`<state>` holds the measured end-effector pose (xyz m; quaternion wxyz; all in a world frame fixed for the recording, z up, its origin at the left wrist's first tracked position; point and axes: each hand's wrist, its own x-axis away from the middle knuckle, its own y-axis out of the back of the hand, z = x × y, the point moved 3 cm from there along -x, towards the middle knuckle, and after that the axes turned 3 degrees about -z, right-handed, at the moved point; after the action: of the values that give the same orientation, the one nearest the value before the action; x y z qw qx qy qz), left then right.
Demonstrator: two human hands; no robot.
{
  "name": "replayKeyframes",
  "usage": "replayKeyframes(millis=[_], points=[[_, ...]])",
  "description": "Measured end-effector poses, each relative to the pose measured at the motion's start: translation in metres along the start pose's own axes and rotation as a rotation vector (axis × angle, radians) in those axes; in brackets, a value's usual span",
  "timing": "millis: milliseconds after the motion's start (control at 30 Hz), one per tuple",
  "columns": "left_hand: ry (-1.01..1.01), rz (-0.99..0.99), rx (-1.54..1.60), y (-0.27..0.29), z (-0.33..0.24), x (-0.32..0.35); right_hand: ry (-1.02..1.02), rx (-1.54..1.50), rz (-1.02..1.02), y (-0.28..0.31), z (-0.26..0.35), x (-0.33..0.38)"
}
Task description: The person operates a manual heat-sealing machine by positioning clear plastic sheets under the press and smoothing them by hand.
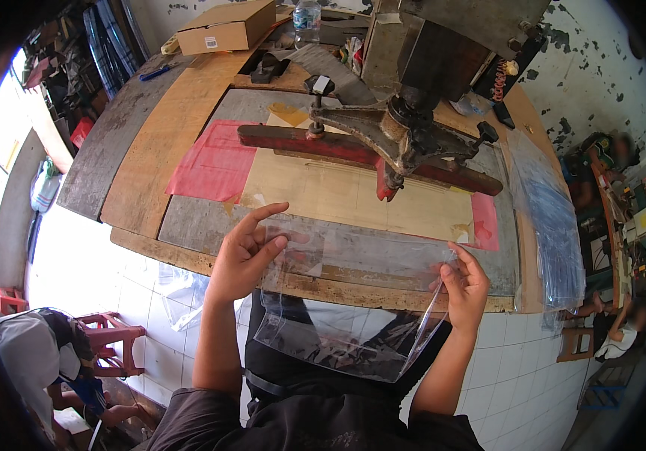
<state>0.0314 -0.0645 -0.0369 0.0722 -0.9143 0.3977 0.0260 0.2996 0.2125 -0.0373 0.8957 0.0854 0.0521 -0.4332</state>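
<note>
A clear plastic sheet [368, 263], perhaps a sleeve or pouch, stretches between my two hands over the table's front edge. Its lower part hangs in front of my body. My left hand [244, 252] grips its left side between thumb and fingers, the index finger pointing outward. At the right side, my right hand [463, 284] pinches the plastic near the upper corner. Beyond the sheet lies a cream board [338, 197] with pink material [206, 167] at its ends. Over that board stands a press head with a long red-brown bar [315, 146].
A stack of clear plastic sheets [548, 225] lies at the table's right edge. At the back are a cardboard box [229, 30] and a water bottle [307, 22]. A red stool [113, 342] and a person [45, 368] are at lower left. More people sit at far right.
</note>
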Motion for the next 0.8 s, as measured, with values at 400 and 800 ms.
replayKeyframes(millis=[400, 800], points=[[0.003, -0.003, 0.004, -0.0015, -0.0004, -0.0004, 0.002, 0.015, 0.010, 0.0010, 0.0002, -0.0004], [0.009, -0.012, -0.009, -0.0009, -0.0012, -0.0001, 0.010, -0.006, 0.002, -0.0020, 0.0024, -0.0008]])
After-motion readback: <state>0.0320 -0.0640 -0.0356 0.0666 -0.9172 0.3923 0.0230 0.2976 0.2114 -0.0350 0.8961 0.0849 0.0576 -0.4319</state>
